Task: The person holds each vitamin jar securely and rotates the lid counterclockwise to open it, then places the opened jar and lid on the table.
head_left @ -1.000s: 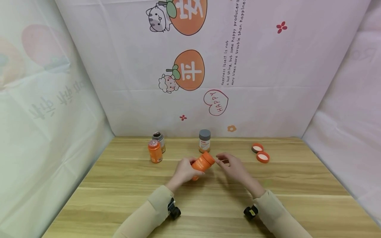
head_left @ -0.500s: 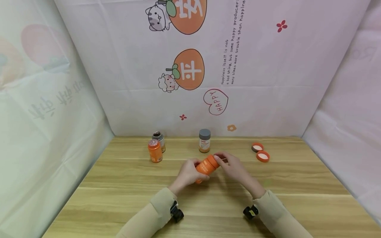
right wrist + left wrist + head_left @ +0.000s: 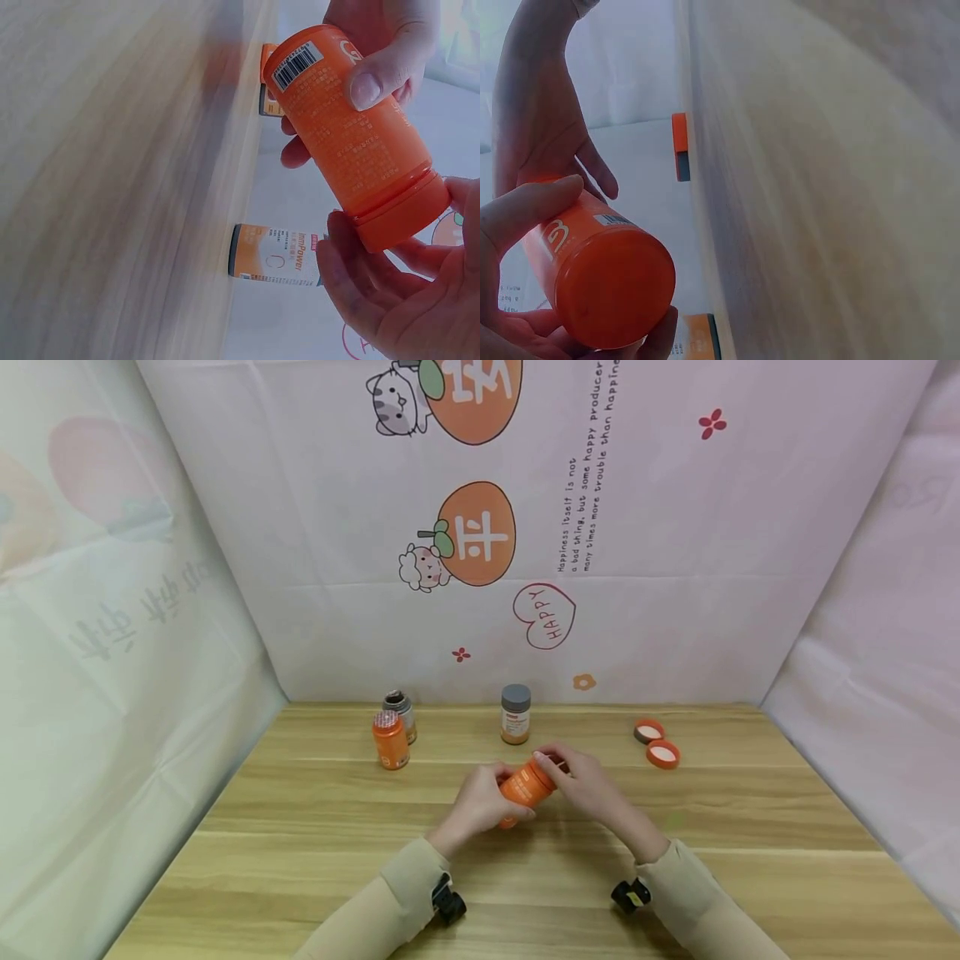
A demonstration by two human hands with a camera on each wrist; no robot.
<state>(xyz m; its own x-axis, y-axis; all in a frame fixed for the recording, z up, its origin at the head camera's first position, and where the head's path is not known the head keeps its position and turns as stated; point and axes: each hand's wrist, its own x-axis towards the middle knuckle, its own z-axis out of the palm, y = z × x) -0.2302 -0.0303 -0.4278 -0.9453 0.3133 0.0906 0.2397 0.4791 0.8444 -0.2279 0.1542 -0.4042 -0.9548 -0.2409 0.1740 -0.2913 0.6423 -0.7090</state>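
My left hand (image 3: 476, 800) grips the body of an orange supplement bottle (image 3: 522, 787) with thumb and fingers wrapped round it. The bottle tilts, its top pointing up and right toward my right hand (image 3: 583, 785). In the right wrist view the orange screw cap (image 3: 405, 214) is on the bottle, and the right fingers curl round its edge. The left wrist view looks at the bottle's round base (image 3: 616, 289), with the right hand beyond it. A grey-capped bottle (image 3: 515, 718) stands upright just behind the hands.
At the back left stand a capless orange bottle (image 3: 391, 746) with a patterned seal on top and a capless grey-necked bottle (image 3: 408, 720) partly behind it. Two loose caps lie on the right of the wooden table (image 3: 300, 860): an orange cap (image 3: 662, 755) and an orange-and-grey cap (image 3: 647, 734).
My left hand has brought the orange bottle to the right, up to the right hand. The right fingers, apart from it a second ago, now hold its cap.
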